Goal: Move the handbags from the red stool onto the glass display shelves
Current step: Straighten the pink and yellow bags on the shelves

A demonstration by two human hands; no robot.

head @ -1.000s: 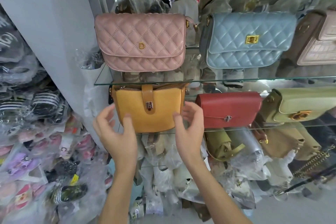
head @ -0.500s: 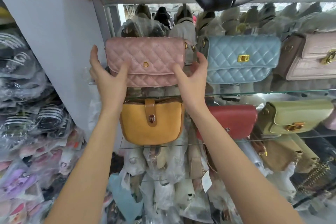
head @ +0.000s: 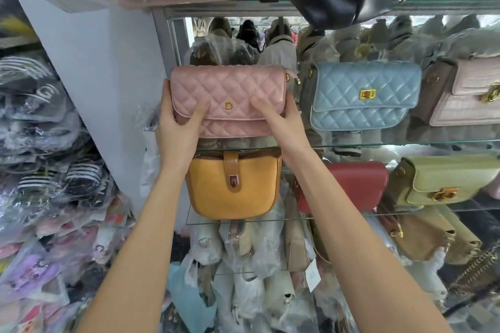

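Pink quilted leather handbag gripped at both ends by left hand and right hand, thumbs pressed on flap. Risk judged: blue quilted handbag just beside could be knocked off glass shelf edge if pushed sideways.

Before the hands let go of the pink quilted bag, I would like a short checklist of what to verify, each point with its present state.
1. Both hands hold the pink quilted bag: ok. The left hand grips its left end and the right hand its right end.
2. Bag stands upright, clasp facing front: ok.
3. Bag's bottom rests on the upper glass shelf: cannot tell, the hands cover its lower corners.
4. Gap to the blue quilted bag: ok, they are apart.
5. Mustard bag below stands undisturbed: ok.
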